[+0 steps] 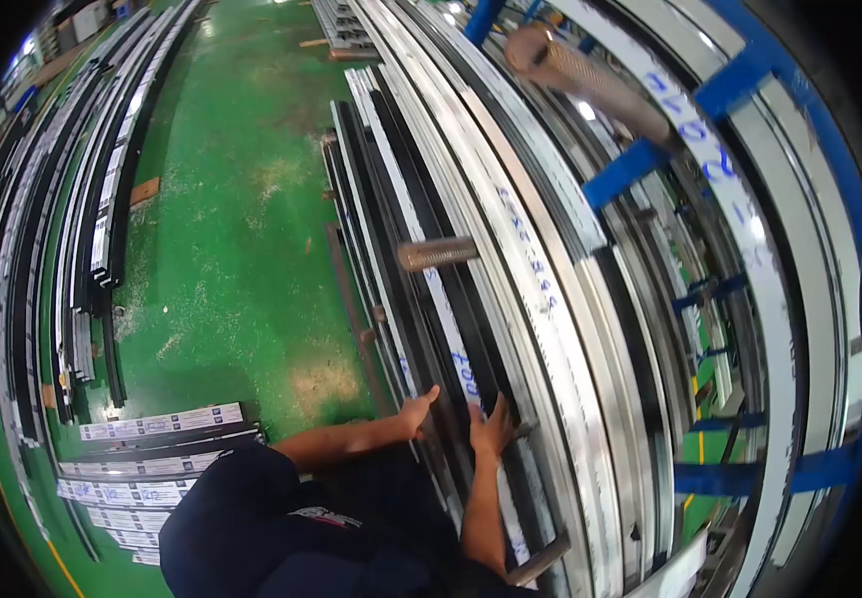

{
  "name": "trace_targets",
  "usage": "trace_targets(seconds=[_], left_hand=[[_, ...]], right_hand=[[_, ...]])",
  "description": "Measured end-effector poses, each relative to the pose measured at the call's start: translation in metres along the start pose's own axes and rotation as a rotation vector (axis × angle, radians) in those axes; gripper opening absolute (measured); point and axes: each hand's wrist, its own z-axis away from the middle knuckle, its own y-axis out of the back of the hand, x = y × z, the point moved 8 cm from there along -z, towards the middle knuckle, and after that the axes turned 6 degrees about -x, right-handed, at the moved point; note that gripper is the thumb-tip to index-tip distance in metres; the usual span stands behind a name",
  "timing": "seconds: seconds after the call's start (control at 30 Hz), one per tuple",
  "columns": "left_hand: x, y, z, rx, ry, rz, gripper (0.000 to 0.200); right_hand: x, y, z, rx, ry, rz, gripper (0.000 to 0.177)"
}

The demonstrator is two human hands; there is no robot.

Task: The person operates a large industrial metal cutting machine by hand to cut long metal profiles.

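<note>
Long metal profiles lie lengthwise beside me on a rack, several of them dark with white, blue-marked strips. My left hand (pixel 417 413) is at the left side of this stack, its thumb over a dark profile (pixel 429 354) and its other fingers mostly hidden. A short way to the right, my right hand (pixel 491 429) grips a black profile (pixel 471 334), thumb on the near side and fingers curled over the far side. Between the hands runs a white strip with blue handwriting (pixel 462 371). The profiles' undersides are hidden from view.
A rusty rack peg (pixel 437 253) sticks out above the profiles, and a larger one (pixel 590 85) higher up. Silver profiles (pixel 540 299) and blue rack posts (pixel 630 171) stand to the right. More profiles (pixel 117 179) lie left on the green floor (pixel 226 199), with labelled pieces (pixel 157 465) nearer.
</note>
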Motion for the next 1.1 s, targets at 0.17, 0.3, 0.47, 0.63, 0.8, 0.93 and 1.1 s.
trace_targets(seconds=[0.17,0.3,0.47,0.63,0.8,0.93,1.1], left_hand=[[0.02,-0.034,0.014,-0.651,-0.154,0.312,0.064],[0.036,-0.027,0.013,-0.563,-0.19,0.432,0.057],[0.032,-0.022,-0.005,-0.347,-0.303,0.601,0.051],[0.02,-0.022,0.009,-0.195,-0.196,0.585,0.053],[0.021,-0.004,-0.029,-0.404,-0.275,0.227,0.056],[0.028,-0.011,-0.05,-0.393,-0.173,0.16,0.06],[0.031,-0.007,-0.026,-0.367,-0.201,0.238,0.061]], right_hand=[[0.035,0.022,0.079,0.049,-0.127,0.109,0.079],[0.034,0.053,0.185,0.152,-0.018,0.033,0.088],[0.096,0.019,0.29,-0.051,-0.168,0.335,0.072],[0.118,0.04,0.314,0.097,-0.157,0.262,0.067],[0.138,0.046,0.301,0.142,-0.192,0.211,0.054],[0.16,0.031,0.304,0.057,-0.321,0.355,0.064],[0.174,0.048,0.297,0.751,-0.665,-0.69,0.053]])
